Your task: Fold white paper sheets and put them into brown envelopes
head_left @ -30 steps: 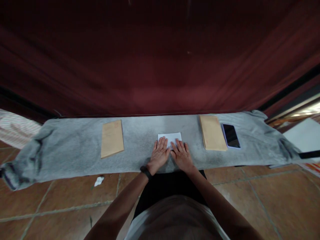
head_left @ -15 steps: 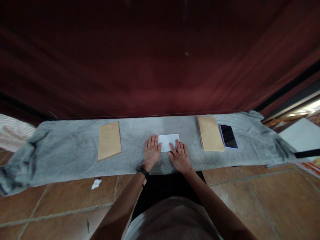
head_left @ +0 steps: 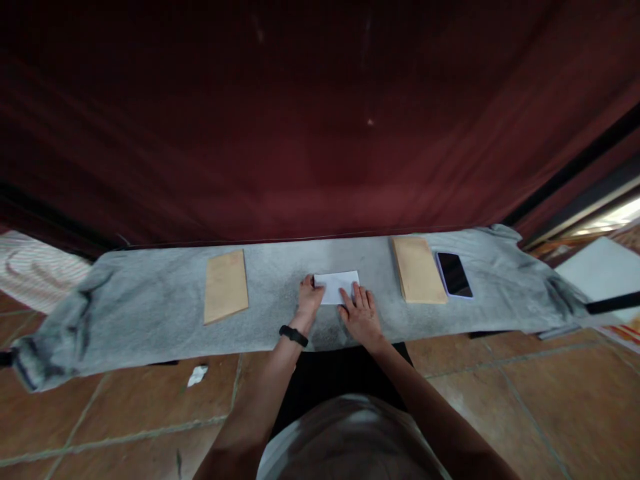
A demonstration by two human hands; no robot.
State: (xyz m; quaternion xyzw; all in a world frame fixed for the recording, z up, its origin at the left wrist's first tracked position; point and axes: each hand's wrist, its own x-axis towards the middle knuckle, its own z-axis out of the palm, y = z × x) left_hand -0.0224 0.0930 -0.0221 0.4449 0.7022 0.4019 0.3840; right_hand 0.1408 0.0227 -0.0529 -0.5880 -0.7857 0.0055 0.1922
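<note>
A small white folded-looking sheet of paper [head_left: 334, 281] lies on the grey cloth [head_left: 280, 267] in front of me. My left hand [head_left: 309, 298] is at its left edge, fingers curled under and thumb on top, pinching it. My right hand [head_left: 363, 318] rests on the paper's lower right part with fingers spread and stretched out. A dark band [head_left: 294, 335] is around my left wrist.
A single brown envelope [head_left: 226, 287] lies to the left. At the right are a stack of brown envelopes [head_left: 420, 270] and a phone [head_left: 455, 275] in a purple case. A dark red upright surface [head_left: 310, 167] stands behind the cloth. White scrap [head_left: 197, 375] lies on the tiled floor.
My left hand has gone from lying flat beside the paper to curled fingers gripping its left edge. The right hand stays spread on the paper. The view has shifted slightly.
</note>
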